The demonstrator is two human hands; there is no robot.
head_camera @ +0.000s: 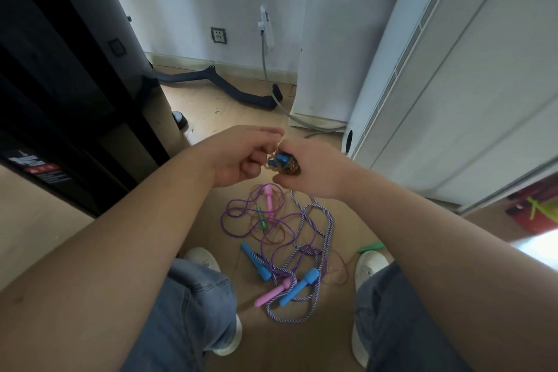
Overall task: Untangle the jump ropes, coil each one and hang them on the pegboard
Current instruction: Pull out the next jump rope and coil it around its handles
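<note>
Coiled rope (285, 164) seemingly pinched between both hands' fingers (265, 131).

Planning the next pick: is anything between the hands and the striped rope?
Nothing blocks the reach, but left hand and right hand hold a coiled rope, and purple rope tangles through the striped rope.
</note>
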